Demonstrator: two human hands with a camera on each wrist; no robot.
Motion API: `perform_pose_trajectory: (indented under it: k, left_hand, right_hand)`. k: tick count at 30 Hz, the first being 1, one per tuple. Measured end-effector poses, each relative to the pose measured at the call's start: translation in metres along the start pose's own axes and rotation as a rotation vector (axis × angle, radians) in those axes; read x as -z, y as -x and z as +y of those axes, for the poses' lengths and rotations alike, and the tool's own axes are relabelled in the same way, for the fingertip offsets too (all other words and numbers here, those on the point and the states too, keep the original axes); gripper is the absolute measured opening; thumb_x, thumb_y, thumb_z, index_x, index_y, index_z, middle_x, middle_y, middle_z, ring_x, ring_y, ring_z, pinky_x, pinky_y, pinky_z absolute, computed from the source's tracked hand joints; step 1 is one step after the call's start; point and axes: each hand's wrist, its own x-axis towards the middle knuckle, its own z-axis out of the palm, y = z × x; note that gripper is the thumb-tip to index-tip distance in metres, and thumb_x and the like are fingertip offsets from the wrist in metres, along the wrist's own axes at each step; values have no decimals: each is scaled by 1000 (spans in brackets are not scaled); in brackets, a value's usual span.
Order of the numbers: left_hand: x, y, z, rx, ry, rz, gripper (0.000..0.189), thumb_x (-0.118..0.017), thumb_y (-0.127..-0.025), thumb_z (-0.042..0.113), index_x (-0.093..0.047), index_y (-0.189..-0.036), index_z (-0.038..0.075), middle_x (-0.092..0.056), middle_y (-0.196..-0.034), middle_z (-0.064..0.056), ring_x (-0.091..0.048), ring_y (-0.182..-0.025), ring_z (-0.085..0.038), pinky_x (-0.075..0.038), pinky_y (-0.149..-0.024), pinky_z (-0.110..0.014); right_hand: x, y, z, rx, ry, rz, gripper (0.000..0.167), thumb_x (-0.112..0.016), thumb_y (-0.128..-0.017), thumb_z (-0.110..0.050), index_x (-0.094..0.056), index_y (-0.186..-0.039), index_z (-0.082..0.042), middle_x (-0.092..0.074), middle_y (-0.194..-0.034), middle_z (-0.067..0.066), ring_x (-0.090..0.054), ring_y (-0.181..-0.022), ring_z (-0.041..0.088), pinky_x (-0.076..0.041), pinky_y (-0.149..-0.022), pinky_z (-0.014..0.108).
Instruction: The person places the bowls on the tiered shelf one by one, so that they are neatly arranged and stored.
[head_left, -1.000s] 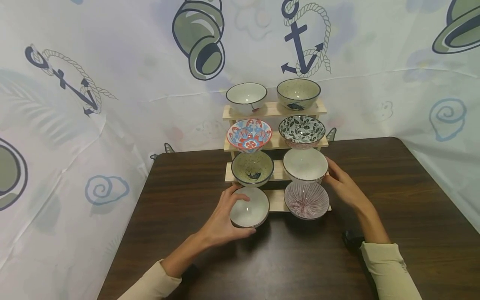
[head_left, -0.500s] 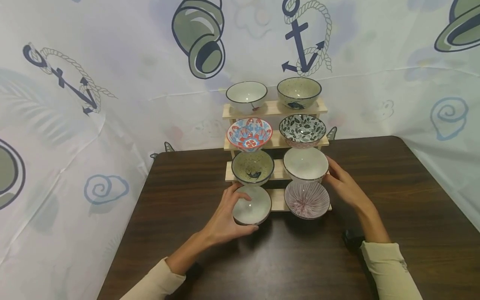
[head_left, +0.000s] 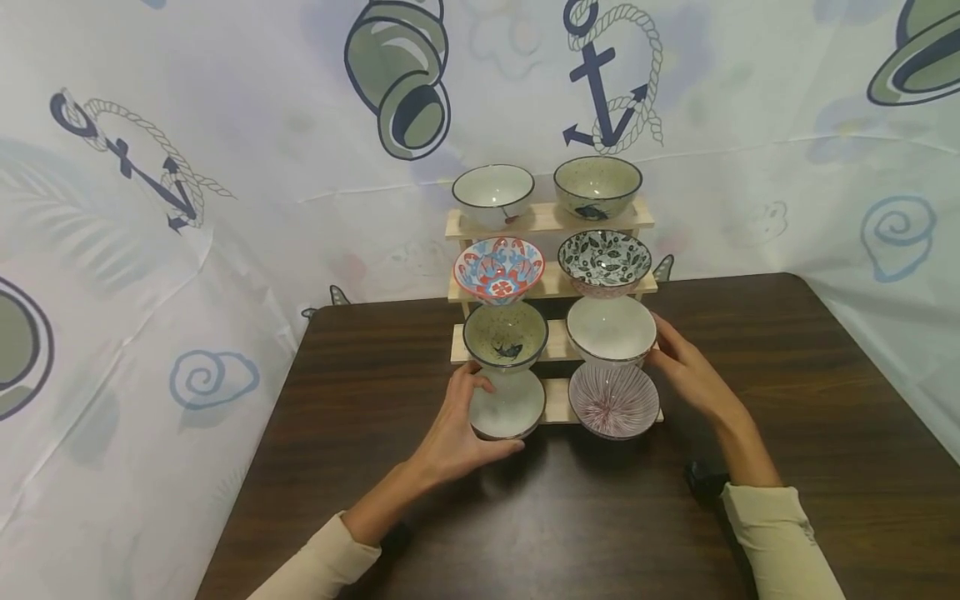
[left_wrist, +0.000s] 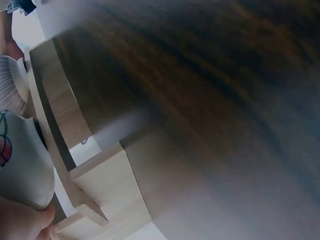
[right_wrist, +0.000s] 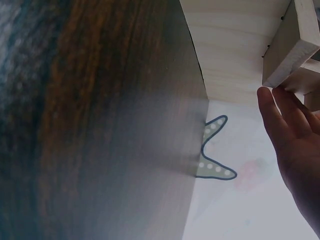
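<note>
My left hand (head_left: 456, 435) grips a white bowl (head_left: 510, 407) at the left of the lowest step of a tiered wooden rack (head_left: 557, 402). Its thumb lies along the near side, the fingers at the far left rim. Seen in the left wrist view, the bowl (left_wrist: 22, 162) bears a red and green drawing outside, and my thumb (left_wrist: 37, 220) presses near its base. My right hand (head_left: 693, 377) holds the rack's right end, beside a plain white bowl (head_left: 611, 329) on the second step. In the right wrist view its fingertips meet the rack's wooden board (right_wrist: 290, 55); the thumb is hidden there.
A purple-striped bowl (head_left: 613, 402) sits right of the held one. Behind it is a speckled green bowl (head_left: 506, 333); higher up stand a red-blue patterned bowl (head_left: 498, 268), a leaf-patterned bowl (head_left: 603, 260) and two more. The rack is on a dark wooden table (head_left: 360, 375).
My left hand has moved the white bowl slightly right and toward the back, further over the lowest step. The right hand stays at the rack's end.
</note>
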Motion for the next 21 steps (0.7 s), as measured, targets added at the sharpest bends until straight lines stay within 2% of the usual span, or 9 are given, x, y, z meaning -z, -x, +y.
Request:
perform_pose_trajectory:
  k: [2, 5, 7, 9, 12, 17, 19, 21]
  left_hand:
    - [-2, -1, -1, 4, 0, 20, 78, -97, -65, 42, -44, -117, 18, -31, -160, -8, -31, -153, -27, -39, -118, -56]
    - [-6, -3, -2, 11, 8, 40, 83, -99, -63, 45, -43, -117, 17, -33, -158, -6, -33, -151, -26, -40, -117, -54]
    - [-7, -3, -1, 22, 15, 44, 86, -99, -62, 47, -42, -119, 16, -32, -159, -6, -32, -152, -26, -39, -118, -55]
    - [-9, -3, 0, 35, 25, 45, 88, -99, -61, 48, -42, -121, 15, -32, -160, -6, -31, -153, -26, -38, -118, -55]
    - [-9, -1, 3, 57, 36, 37, 91, -99, -61, 48, -41, -123, 16, -31, -161, -6, -30, -154, -27, -37, -119, -56]
    - [-5, 1, 6, 58, 61, 41, 91, -98, -63, 47, -41, -126, 15, -32, -161, -4, -33, -152, -26, -37, -118, -56]
    - [-2, 3, 6, 67, 89, 56, 86, -96, -69, 45, -41, -127, 13, -34, -160, -4, -34, -151, -25, -36, -118, -56]
    - [3, 4, 5, 84, 108, 81, 78, -89, -78, 42, -41, -132, 12, -34, -159, -5, -33, -151, -26, -33, -120, -57]
  right_hand:
    - [0, 0, 0, 0, 19, -2, 67, -50, -109, -20, -17, -167, -15, -23, -171, 15, -23, -157, 41, -27, -122, 63]
    - [1, -1, 0, 3, 39, -2, 66, -49, -109, -19, -17, -167, -15, -24, -171, 15, -24, -156, 40, -33, -123, 44]
    - [2, -1, 1, 3, 45, 1, 66, -49, -109, -19, -17, -167, -15, -24, -171, 15, -24, -156, 40, -33, -122, 43]
    - [3, -1, 1, -1, 40, 2, 66, -49, -109, -19, -17, -167, -14, -23, -171, 16, -23, -157, 42, -32, -123, 49]
    - [2, 1, 3, -10, 35, 6, 67, -49, -109, -19, -16, -167, -12, -22, -171, 19, -22, -156, 46, -27, -119, 68]
    - [2, 4, 6, -18, 23, 14, 69, -49, -109, -18, -12, -167, -11, -18, -171, 20, -22, -155, 48, -26, -118, 72]
    - [3, 4, 6, -18, 1, 9, 73, -50, -109, -18, -7, -167, -10, -14, -172, 21, -20, -156, 49, -25, -118, 73]
    - [6, 6, 4, -23, -22, 5, 76, -50, -109, -18, -1, -167, -10, -13, -172, 24, -18, -156, 51, -23, -117, 74]
